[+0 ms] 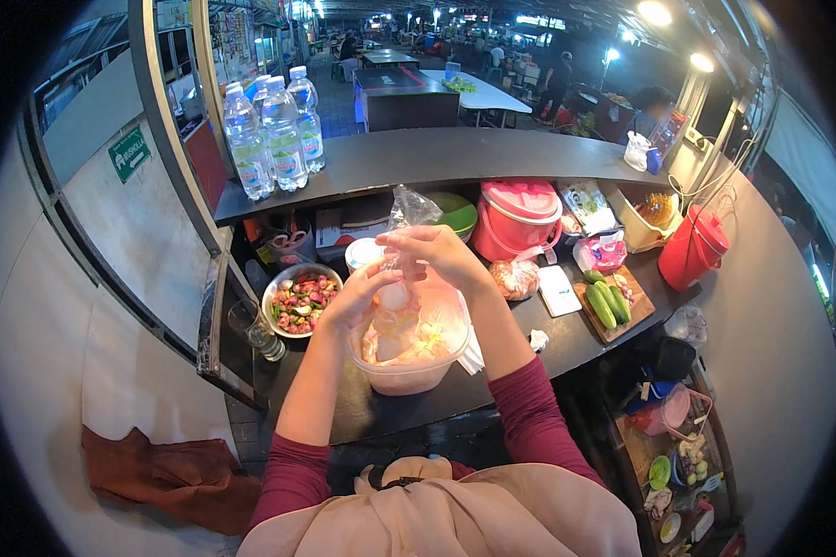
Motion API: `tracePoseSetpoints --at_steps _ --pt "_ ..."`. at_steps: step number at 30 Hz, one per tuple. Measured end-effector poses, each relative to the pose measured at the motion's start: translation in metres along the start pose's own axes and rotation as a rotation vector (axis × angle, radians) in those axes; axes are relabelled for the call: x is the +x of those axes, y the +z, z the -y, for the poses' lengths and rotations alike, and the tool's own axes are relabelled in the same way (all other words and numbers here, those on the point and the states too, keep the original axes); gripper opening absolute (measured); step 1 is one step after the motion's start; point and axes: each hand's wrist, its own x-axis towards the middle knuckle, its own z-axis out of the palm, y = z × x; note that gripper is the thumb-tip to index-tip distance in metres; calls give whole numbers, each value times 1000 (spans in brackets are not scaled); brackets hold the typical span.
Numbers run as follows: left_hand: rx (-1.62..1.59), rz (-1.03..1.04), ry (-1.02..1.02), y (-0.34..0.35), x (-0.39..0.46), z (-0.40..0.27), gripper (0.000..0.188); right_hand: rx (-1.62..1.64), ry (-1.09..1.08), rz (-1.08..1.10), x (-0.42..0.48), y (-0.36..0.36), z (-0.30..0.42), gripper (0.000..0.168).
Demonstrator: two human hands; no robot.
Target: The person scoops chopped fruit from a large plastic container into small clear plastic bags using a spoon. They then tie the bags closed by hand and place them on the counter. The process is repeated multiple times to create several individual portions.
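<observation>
A clear plastic bag (415, 207) with pale contents is held up by both hands in front of me. My right hand (453, 257) grips its gathered neck from the right. My left hand (359, 291) holds the bag from the left, just below. Under it stands a translucent plastic tub (400, 383) containing pale yellowish pieces, possibly raw chicken. The bag's lower part hangs over this tub, and whether it touches the pieces is unclear. Left of the tub, a metal bowl (303, 301) holds shallots and chillies. A white-lidded container (364, 253) is partly hidden behind my left hand.
Water bottles (285, 139) stand on the raised shelf (418, 157). A drinking glass (259, 334) is at the counter's left edge. Rightward are a pink lidded bucket (515, 223), a chopping board (637, 317) with cucumbers (607, 303), and a red jug (693, 247).
</observation>
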Motion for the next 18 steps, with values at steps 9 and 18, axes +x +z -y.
tracePoseSetpoints --at_steps 9,18 --pt "255 -8 169 -16 3 10 23 -161 -136 -67 -10 -15 3 31" --pt "151 -308 362 -15 10 12 29 -1023 260 239 8 -28 -45 24"
